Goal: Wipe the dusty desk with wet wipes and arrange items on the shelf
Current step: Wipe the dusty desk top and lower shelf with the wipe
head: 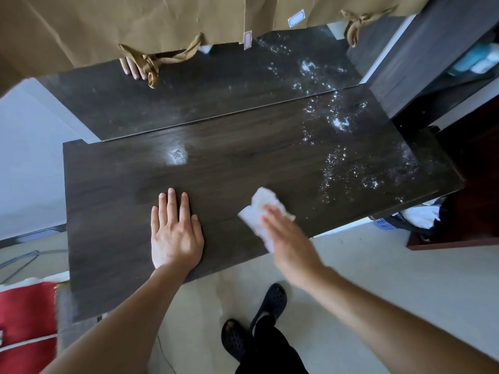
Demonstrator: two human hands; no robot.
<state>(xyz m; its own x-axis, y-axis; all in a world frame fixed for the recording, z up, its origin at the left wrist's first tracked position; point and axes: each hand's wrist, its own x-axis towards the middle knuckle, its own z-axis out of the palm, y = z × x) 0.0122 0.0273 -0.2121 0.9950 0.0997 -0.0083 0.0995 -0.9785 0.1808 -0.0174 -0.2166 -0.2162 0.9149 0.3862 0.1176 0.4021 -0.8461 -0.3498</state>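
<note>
Head view: a dark wood-grain desk (pixel 243 163) runs across the frame, its far edge butting against a mirror (pixel 189 95) partly covered with brown paper (pixel 135 20). The left hand (pixel 175 233) lies flat on the desk near the front edge, palm down, fingers extended and slightly spread, grasping nothing. The right hand (pixel 289 241) is blurred; it presses a crumpled white wet wipe (pixel 262 211) onto the desk surface just right of the left hand, fingers laid flat over the wipe rather than curled around it. White dust (pixel 343 157) is scattered in patches over the right portion of the desk, beyond the wipe; the left and centre portions show a clean sheen with a bright reflection. A dark shelf unit (pixel 432 58) stands at the desk's right end, with blue and white items (pixel 478 60) inside, too blurred to identify. Below the desk, black sandals (pixel 256 322) stand on a pale floor (pixel 391 279). A red object (pixel 27 319) sits at lower left.
</note>
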